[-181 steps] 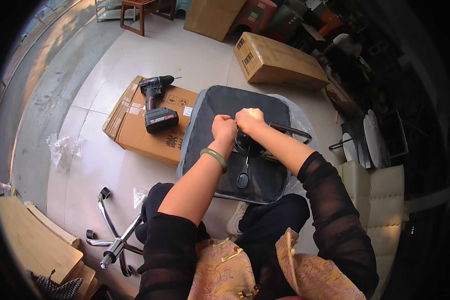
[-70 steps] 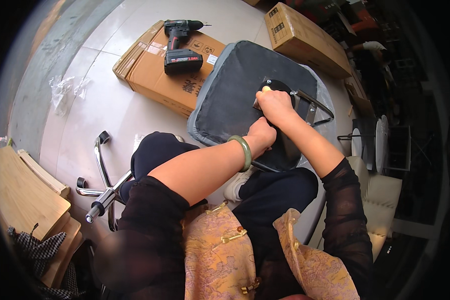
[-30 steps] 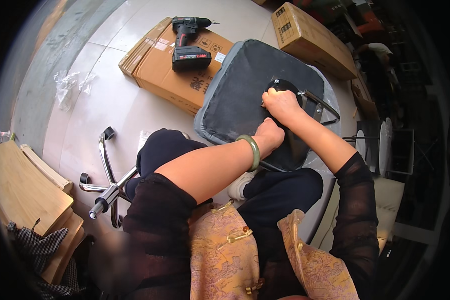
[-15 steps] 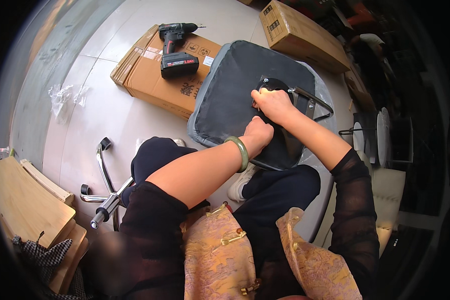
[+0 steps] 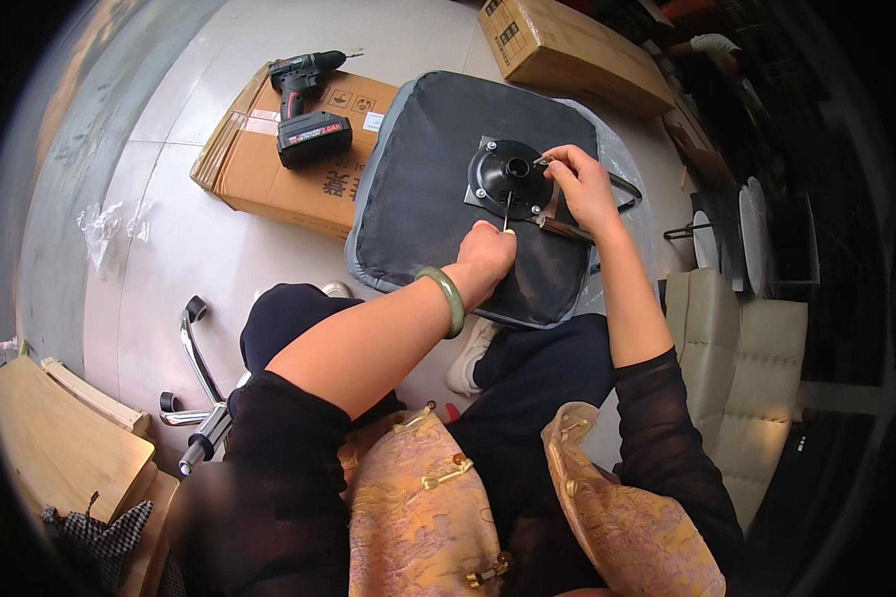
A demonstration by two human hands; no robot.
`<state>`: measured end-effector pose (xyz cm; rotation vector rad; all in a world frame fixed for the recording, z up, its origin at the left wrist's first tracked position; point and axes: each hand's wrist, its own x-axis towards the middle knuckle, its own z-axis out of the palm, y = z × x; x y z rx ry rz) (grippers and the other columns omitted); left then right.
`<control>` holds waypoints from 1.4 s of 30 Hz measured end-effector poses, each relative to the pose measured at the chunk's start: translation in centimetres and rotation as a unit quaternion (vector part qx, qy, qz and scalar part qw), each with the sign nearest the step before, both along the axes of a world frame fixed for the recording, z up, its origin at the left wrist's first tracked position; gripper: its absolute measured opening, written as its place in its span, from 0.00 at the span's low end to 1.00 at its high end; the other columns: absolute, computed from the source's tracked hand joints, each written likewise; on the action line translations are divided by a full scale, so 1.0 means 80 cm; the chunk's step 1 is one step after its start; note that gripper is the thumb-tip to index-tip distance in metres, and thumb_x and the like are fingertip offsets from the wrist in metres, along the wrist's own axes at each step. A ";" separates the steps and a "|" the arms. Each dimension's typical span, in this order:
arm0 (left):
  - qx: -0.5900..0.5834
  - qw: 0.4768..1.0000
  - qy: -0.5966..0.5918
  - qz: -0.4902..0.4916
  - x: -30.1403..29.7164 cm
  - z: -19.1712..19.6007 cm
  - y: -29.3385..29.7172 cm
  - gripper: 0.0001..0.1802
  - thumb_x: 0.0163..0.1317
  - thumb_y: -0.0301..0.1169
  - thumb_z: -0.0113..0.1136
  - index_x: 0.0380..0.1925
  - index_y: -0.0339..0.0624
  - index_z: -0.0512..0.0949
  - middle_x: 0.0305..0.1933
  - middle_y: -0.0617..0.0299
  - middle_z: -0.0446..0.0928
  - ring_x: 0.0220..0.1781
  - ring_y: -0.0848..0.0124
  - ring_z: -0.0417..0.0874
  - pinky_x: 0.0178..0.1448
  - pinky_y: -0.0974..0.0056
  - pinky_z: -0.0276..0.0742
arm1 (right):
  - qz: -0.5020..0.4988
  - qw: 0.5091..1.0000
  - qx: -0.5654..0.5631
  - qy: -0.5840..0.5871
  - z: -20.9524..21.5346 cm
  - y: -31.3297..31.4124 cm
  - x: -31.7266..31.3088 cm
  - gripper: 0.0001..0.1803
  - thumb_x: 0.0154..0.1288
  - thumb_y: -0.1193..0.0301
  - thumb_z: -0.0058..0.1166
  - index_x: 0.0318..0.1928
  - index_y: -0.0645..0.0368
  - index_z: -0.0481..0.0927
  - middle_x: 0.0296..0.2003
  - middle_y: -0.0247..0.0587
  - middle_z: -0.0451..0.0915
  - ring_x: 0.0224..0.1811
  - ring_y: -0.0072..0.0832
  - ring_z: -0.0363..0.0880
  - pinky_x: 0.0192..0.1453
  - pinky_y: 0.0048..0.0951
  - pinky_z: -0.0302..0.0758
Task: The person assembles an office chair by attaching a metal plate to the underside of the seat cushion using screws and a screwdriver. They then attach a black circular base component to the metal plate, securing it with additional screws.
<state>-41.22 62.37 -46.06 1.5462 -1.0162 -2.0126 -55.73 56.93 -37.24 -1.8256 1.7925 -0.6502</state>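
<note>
An upturned dark grey chair seat (image 5: 418, 189) rests in front of me, its underside facing up. Bolted to it is a round black mounting plate (image 5: 492, 180) with a hole in its middle and shiny bolt heads round the rim. My left hand (image 5: 485, 261) is closed on a thin metal tool (image 5: 509, 207), which points at the plate's near side; its handle is mostly hidden in my fingers. At the plate's right rim, the thumb and fingers of my right hand (image 5: 580, 189) pinch a small shiny metal piece (image 5: 541, 160), too small to name surely. A black lever (image 5: 625, 189) sticks out beyond that hand.
A cordless drill (image 5: 309, 114) lies on a cardboard box (image 5: 269, 169) left of the seat. Another carton (image 5: 567, 60) stands at the back. The chrome chair base (image 5: 201, 358) with castors lies at left, near wooden boards (image 5: 65, 428). A cream padded piece (image 5: 737, 348) is at right.
My right hand has moved off the plate's middle to its right rim, uncovering the plate. The thin tool in my left hand now shows. The whole view has shifted slightly.
</note>
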 end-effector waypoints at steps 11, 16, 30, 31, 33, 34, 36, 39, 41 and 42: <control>-0.141 0.977 -0.062 0.148 0.018 0.048 -0.051 0.18 0.62 0.31 0.51 0.51 0.35 0.72 0.50 0.46 0.79 0.55 0.52 0.79 0.57 0.55 0.74 | 0.025 0.981 -0.010 -0.191 -0.029 0.033 -0.030 0.06 0.68 0.77 0.53 0.42 0.64 0.80 0.34 0.32 0.82 0.38 0.18 0.79 0.45 0.21 0.76; -0.126 0.976 -0.045 0.174 0.009 0.049 -0.055 0.16 0.61 0.29 0.53 0.47 0.34 0.74 0.45 0.53 0.78 0.48 0.67 0.78 0.52 0.64 0.73 | 0.045 0.986 -0.058 -0.149 -0.026 0.038 -0.024 0.05 0.68 0.77 0.54 0.41 0.64 0.81 0.34 0.33 0.83 0.38 0.18 0.80 0.45 0.21 0.76; -0.122 0.980 -0.021 0.156 0.002 0.035 -0.055 0.14 0.60 0.27 0.53 0.46 0.36 0.75 0.41 0.58 0.77 0.43 0.70 0.77 0.49 0.65 0.74 | 0.127 0.986 -0.101 0.027 -0.010 0.037 -0.013 0.05 0.60 0.75 0.60 0.34 0.63 0.78 0.31 0.45 0.81 0.32 0.37 0.81 0.36 0.31 0.75; -0.129 0.979 -0.024 0.154 0.003 0.034 -0.054 0.13 0.60 0.26 0.53 0.46 0.37 0.75 0.40 0.58 0.78 0.43 0.70 0.78 0.48 0.66 0.74 | 0.120 0.986 -0.111 0.032 -0.011 0.037 -0.012 0.06 0.59 0.75 0.61 0.32 0.63 0.77 0.30 0.45 0.80 0.31 0.37 0.81 0.35 0.32 0.75; -0.134 0.982 0.013 0.130 0.003 0.033 -0.051 0.13 0.60 0.28 0.54 0.45 0.36 0.76 0.43 0.52 0.79 0.46 0.63 0.80 0.50 0.62 0.75 | 0.103 0.986 -0.123 0.043 -0.013 0.038 -0.010 0.08 0.58 0.74 0.62 0.30 0.63 0.76 0.28 0.45 0.79 0.29 0.38 0.80 0.33 0.33 0.74; -0.126 0.985 0.032 0.113 0.003 0.033 -0.050 0.14 0.60 0.29 0.54 0.44 0.36 0.77 0.45 0.49 0.80 0.48 0.59 0.82 0.51 0.60 0.76 | 0.091 0.987 -0.126 0.048 -0.014 0.039 -0.009 0.09 0.58 0.74 0.63 0.30 0.63 0.75 0.28 0.45 0.79 0.29 0.38 0.80 0.33 0.34 0.74; -0.231 0.969 0.049 0.079 0.002 0.036 -0.047 0.14 0.59 0.31 0.57 0.42 0.35 0.78 0.43 0.50 0.80 0.46 0.60 0.82 0.50 0.61 0.76 | 0.072 0.987 -0.131 0.058 -0.018 0.042 -0.007 0.09 0.57 0.74 0.63 0.29 0.63 0.75 0.27 0.45 0.78 0.28 0.38 0.80 0.32 0.35 0.74; -0.398 0.916 0.021 0.052 -0.001 0.045 -0.045 0.13 0.58 0.33 0.63 0.38 0.34 0.79 0.32 0.59 0.79 0.35 0.70 0.80 0.41 0.65 0.76 | 0.052 0.985 -0.146 0.069 -0.024 0.046 -0.007 0.08 0.57 0.74 0.62 0.30 0.63 0.75 0.27 0.45 0.78 0.28 0.39 0.79 0.32 0.36 0.73; -0.465 0.884 -0.014 0.039 -0.004 0.052 -0.047 0.12 0.57 0.33 0.64 0.36 0.35 0.79 0.31 0.57 0.79 0.34 0.67 0.80 0.40 0.64 0.76 | 0.047 0.982 -0.167 0.070 -0.030 0.047 -0.009 0.08 0.57 0.75 0.61 0.30 0.63 0.75 0.27 0.45 0.77 0.28 0.39 0.79 0.31 0.36 0.73; -0.483 0.873 -0.038 0.055 -0.007 0.055 -0.049 0.11 0.56 0.33 0.65 0.32 0.35 0.80 0.31 0.54 0.79 0.33 0.61 0.81 0.40 0.61 0.76 | 0.037 0.987 -0.142 0.063 -0.034 0.047 -0.011 0.06 0.58 0.75 0.60 0.31 0.63 0.76 0.29 0.45 0.77 0.29 0.38 0.79 0.33 0.34 0.74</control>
